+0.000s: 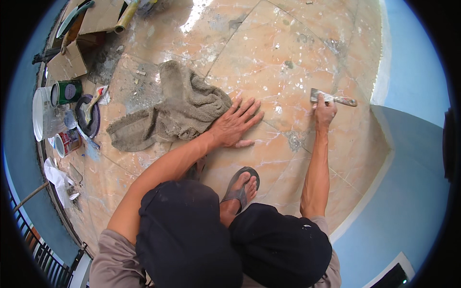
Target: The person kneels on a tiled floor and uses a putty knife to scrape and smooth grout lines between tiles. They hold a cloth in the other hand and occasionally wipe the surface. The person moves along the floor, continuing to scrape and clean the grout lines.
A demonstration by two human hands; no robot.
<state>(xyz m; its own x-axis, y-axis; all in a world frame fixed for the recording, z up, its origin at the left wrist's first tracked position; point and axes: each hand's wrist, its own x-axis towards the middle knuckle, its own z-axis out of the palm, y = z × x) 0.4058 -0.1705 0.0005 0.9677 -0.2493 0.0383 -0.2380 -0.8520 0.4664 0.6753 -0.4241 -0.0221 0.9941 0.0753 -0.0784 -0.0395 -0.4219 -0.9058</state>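
Observation:
My right hand [325,114] is closed round a putty knife [346,101] whose handle points right. Its broad metal blade [315,95] is smeared with white and sits at or just above the tiled floor; I cannot tell if it touches. My left hand [238,124] lies flat on the tiles with its fingers spread, beside a crumpled grey-brown towel [185,110]. White paint specks are scattered over the orange marbled floor [269,62] around the blade.
Along the left wall stand a clear plastic bucket [42,113], a green can [70,92], a small red-and-white can [67,142] and a paintbrush [91,108]. Cardboard [67,62] lies at the far left. A light blue wall [408,144] borders the right; my sandalled foot [243,188] is below my hands.

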